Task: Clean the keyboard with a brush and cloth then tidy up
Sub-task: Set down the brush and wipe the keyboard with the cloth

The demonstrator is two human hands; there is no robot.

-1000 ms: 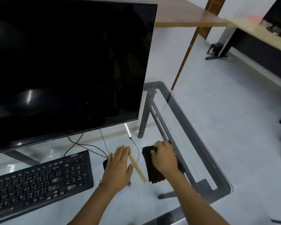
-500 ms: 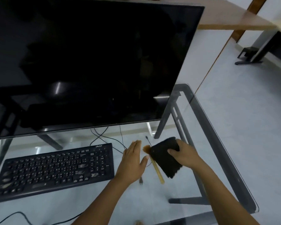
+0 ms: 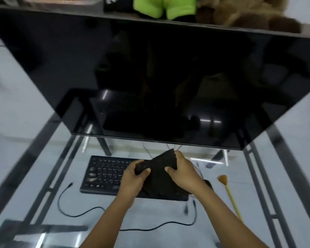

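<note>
1. My left hand [image 3: 135, 178] grips one end of the black cloth [image 3: 161, 173], fingers curled over a bunched corner with the thumb pressed on top.
2. My right hand [image 3: 183, 171] grips the other side of the same cloth, thumb in front and fingers wrapped behind its upper edge.
3. The cloth is stretched between my two hands and hangs over the right half of the keyboard [image 3: 104, 173], hiding the keys there. I cannot tell whether its lower edge touches the keys.
4. The keyboard is black and lies flat on the glass worktop [image 3: 43, 176], just in front of the big dark monitor [image 3: 150, 77].
5. The brush [image 3: 228, 193] lies on the worktop to the right of the keyboard, apart from my right forearm. Its tan bristles point away from me and its yellow handle runs back toward me.
6. A loose black cable [image 3: 68, 203] curls across the glass on the near left side of the keyboard, its plug end free.
7. Beyond the monitor's top edge I see something bright green [image 3: 164, 7] and something brown and furry [image 3: 240, 13], both blurred.
</note>
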